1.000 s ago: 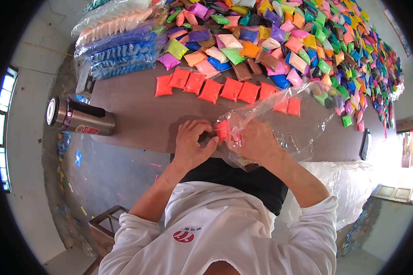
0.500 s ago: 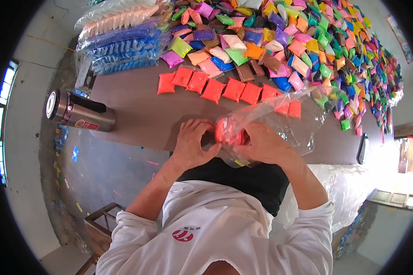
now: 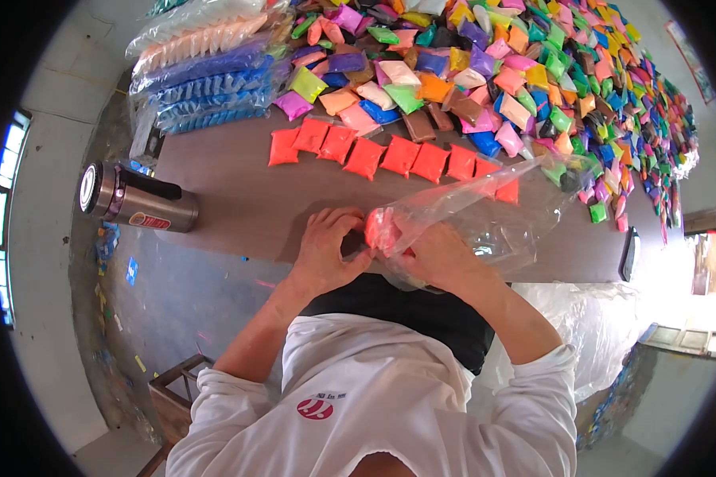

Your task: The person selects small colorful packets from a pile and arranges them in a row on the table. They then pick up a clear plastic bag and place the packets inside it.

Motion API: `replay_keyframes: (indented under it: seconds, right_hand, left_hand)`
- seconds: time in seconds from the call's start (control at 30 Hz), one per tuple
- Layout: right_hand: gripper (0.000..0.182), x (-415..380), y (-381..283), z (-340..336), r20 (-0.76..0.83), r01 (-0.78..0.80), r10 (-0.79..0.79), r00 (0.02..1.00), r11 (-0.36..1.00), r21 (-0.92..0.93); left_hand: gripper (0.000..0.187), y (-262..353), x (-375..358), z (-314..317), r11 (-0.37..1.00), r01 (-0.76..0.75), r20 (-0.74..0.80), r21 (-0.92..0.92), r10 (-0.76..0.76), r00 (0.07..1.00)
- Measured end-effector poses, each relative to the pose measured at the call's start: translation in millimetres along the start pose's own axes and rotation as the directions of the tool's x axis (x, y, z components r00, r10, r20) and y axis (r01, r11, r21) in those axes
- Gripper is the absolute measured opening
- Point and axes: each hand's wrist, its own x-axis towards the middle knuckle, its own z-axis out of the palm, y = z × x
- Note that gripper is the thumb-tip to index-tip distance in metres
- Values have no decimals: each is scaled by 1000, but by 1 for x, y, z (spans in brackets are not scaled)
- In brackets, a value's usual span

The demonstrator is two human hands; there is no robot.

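A stack of small red packets (image 3: 380,229) is between my two hands at the table's near edge, partly covered by a clear plastic bag (image 3: 505,226). My left hand (image 3: 328,245) curls around the stack's left side, its thumb and fingertips at the bag's mouth. On the other side my right hand (image 3: 444,253) grips the stack, with clear film over its fingers, which are partly hidden. The bag's loose end spreads to the right over the table. Beyond my hands lies a row of several red packets (image 3: 366,159), its right end seen through the film.
A big heap of coloured packets (image 3: 533,87) covers the back and right of the table (image 3: 239,199). Bagged blue packets (image 3: 215,99) are stacked at the back left. A steel flask (image 3: 139,197) is at the left edge; a black object (image 3: 630,254) lies at the right.
The red stack has turned and shifted slightly left, and shows narrower between my hands. My right hand has moved a little left with it, and the film sits further over the packets.
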Motion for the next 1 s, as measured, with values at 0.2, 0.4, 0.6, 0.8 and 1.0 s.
replay_keyframes:
  seconds: [0.2,0.4,0.6,0.8,1.0]
  right_hand:
    - [52,-10,5,-18,-58,90,-86,995,994,54]
    - [51,-7,15,-16,-106,157,-143,984,979,133]
    - [52,-3,17,3,-169,192,-180,969,980,56]
    - [66,-13,8,-16,-81,85,-79,994,994,75]
    - [62,-15,17,-30,9,20,-23,1000,970,242]
  left_hand:
    - [39,6,-1,6,999,16,-52,44,-14,999]
    - [39,4,0,9,998,1,-76,55,3,997]
    - [36,4,-1,8,998,-20,-81,60,25,996]
    - [35,7,-1,10,997,0,-99,73,7,995]
    - [35,10,0,11,996,2,-110,94,8,994]
